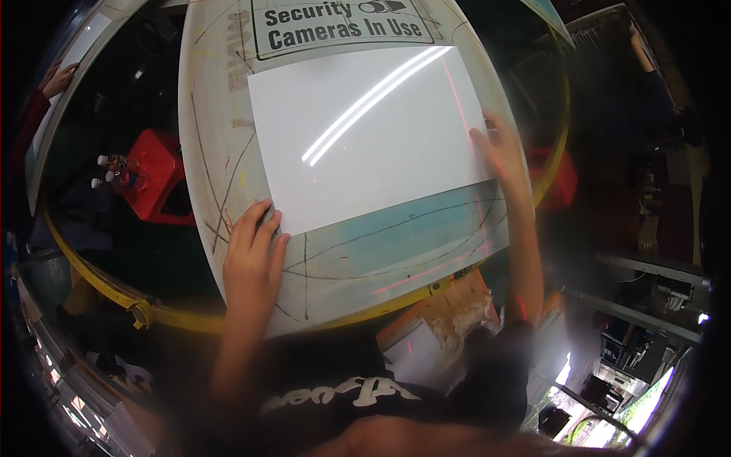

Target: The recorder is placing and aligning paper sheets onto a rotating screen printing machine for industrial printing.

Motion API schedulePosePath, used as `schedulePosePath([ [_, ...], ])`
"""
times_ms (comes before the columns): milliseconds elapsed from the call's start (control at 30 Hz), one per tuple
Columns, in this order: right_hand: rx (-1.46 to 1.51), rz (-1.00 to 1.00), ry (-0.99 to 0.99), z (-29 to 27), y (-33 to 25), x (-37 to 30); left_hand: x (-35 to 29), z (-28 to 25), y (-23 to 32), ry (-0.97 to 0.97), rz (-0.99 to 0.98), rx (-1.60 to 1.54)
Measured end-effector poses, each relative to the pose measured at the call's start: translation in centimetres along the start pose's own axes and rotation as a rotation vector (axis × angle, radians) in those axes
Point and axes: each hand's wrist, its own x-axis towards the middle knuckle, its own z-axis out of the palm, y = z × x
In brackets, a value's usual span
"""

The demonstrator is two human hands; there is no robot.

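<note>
A glossy white rectangular sheet (373,145) lies on a pale, scribbled work board (358,259), turned slightly anticlockwise. Bright streaks of reflected light cross it, and a red laser line runs down near its right edge. My left hand (255,247) rests at the sheet's near left corner, fingers apart and fingertips by the edge. At the right edge, my right hand (499,152) has its thumb on top of the sheet and its fingers curled along the side, gripping that edge.
A yellow rounded rail (183,318) curves around the board. Bottles (122,177) stand on a red stool (158,179) to the left. An orange-edged box (457,301) with crumpled material sits close to my body. At far left, another person's hand (59,80) touches a white panel.
</note>
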Motion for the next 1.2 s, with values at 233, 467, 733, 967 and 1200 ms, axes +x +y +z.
schedulePosePath([
  [233,-0.111,-0.147,0.076,-0.2,0.0,0.3,-0.2,-1.1,0.6,0.013,-0.003,0.003],
  [467,-0.123,-0.153,0.072,0.5,0.7,-0.2,-0.5,-0.4,0.2,-0.020,-0.029,-0.019],
  [733,-0.151,-0.185,0.052,0.2,0.7,0.2,-0.1,-0.5,0.2,-0.017,-0.028,-0.013],
  [967,-0.139,-0.170,0.058,0.4,0.5,0.3,-0.1,-0.4,0.1,-0.014,-0.014,0.005],
  [1200,-0.157,-0.191,0.063,0.4,0.7,0.2,-0.2,-0.4,0.0,-0.008,-0.006,0.002],
])
